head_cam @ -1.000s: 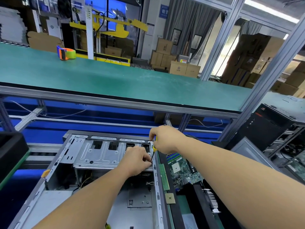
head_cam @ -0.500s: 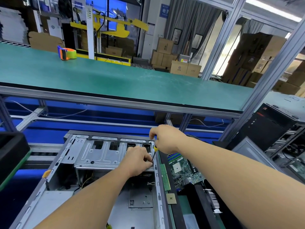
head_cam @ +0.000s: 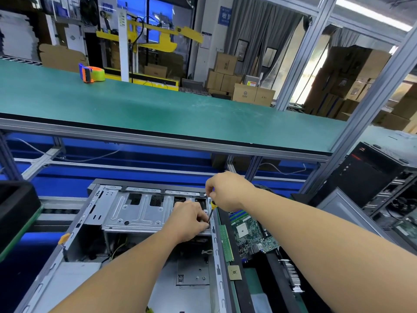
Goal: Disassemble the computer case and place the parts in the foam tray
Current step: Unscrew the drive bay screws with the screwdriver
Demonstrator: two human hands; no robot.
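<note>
Open case point(head_cam: 126, 240) lying flat on the bench. Right hand point(head_cam: 228, 190) gripping a screwdriver point(head_cam: 211, 211) at the drive cage point(head_cam: 140, 213); left hand point(head_cam: 189, 220) curled, steadying its corner. Stiff sheet metal, probably light (edges likely sharp); best lifted by its side flanges.

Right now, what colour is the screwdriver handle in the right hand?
Yellow with black, on the screwdriver in the right hand; head view, the only view.
</note>
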